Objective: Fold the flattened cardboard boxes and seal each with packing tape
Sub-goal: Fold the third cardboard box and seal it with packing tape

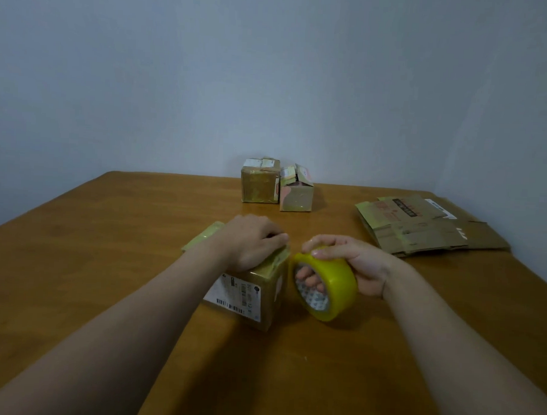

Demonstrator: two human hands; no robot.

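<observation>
Flaps of box (246, 297) held down by left hand (252, 241) pressing flat on top, right hand (357, 261) curled through tape roll (334, 282) just right of box; easing pressure could spring flaps, wrinkling tape.

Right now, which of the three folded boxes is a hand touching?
The nearest box, with the white barcode label: the left hand rests on its top. The two far boxes stand untouched at the table's back edge.
</observation>
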